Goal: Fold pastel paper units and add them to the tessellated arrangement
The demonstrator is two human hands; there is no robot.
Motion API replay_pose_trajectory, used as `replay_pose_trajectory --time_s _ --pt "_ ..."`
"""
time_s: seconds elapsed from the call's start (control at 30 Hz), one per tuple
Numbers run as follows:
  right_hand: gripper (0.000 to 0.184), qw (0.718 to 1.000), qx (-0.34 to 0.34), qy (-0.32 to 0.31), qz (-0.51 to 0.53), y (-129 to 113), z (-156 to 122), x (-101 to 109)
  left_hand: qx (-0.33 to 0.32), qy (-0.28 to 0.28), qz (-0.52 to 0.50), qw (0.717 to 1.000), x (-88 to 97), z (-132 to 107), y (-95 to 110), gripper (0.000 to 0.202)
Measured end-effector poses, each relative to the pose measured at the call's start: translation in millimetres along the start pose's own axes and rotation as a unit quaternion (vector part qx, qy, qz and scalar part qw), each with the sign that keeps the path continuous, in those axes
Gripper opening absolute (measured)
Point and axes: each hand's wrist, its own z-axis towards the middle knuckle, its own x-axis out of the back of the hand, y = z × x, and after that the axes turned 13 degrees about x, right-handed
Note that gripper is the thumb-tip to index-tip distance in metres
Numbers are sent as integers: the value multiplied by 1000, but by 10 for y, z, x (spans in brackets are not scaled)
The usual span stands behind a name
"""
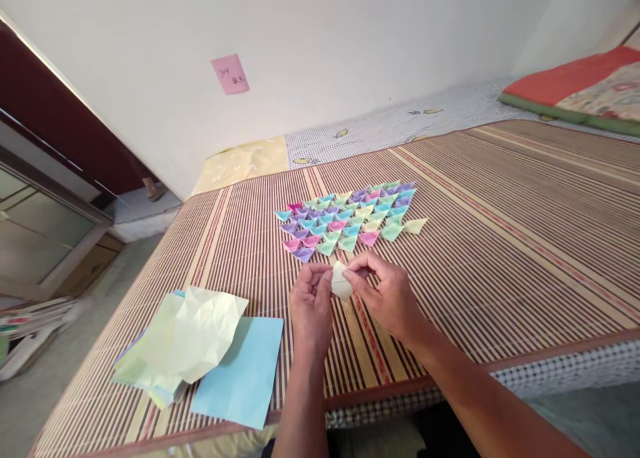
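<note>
A cream folded paper (341, 285) is pinched by the left hand (311, 301) and right hand (387, 297). A fold is apparently being shaped; firm creasing is probably needed.

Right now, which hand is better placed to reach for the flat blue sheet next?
Probably the left hand: the blue sheet lies on that side, and the right hand is farther away. Both hold the small pale paper, so the left must let go first.

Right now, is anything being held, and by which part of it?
Yes, a small pale piece of folded paper. The left hand pinches its left edge; the right hand pinches its right side, near the top.
</note>
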Motion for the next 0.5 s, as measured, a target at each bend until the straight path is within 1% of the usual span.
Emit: replay_pose_trajectory --time_s 0.2,0.37,0.5 --pt "13 999 -47 12 22 3 4 20 7 -16 -14 1000 -5 -22 6 11" --pt "14 998 -46 8 48 -8 17 33 0 10 -19 1000 -15 -30 -4 10" --pt "12 995 -57 11 79 5 24 33 11 3 -29 1000 -25 -34 2 11"
